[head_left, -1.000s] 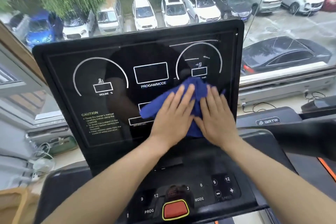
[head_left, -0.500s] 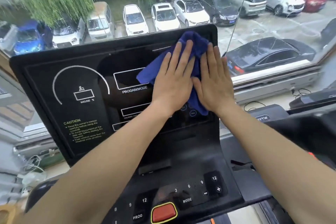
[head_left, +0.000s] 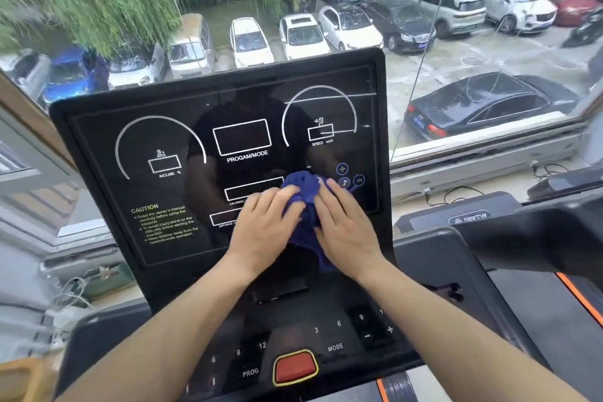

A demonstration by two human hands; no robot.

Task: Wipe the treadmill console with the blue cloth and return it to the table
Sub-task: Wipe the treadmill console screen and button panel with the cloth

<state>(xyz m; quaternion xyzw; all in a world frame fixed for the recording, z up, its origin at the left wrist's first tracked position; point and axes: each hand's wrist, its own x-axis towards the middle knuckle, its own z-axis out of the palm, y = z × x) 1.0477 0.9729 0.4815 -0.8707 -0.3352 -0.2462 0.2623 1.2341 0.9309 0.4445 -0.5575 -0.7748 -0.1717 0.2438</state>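
Note:
The black treadmill console (head_left: 163, 147) stands tilted in front of me, with white dial outlines and yellow caution text. A bunched blue cloth (head_left: 301, 189) lies pressed against its lower right area, below the speed dial. My left hand (head_left: 264, 228) and my right hand (head_left: 346, 228) rest side by side on the cloth, fingers flat and pushing it against the glass. The lower part of the cloth is hidden between my wrists. No table is in view.
A red stop button (head_left: 295, 367) and number keys sit on the lower control panel. A second treadmill (head_left: 470, 217) stands at the right. Cables (head_left: 68, 297) lie on the window sill at the left. A large window shows parked cars behind.
Both hands slid the cloth from the console's top right edge down to its lower right area. The cloth is now more bunched up.

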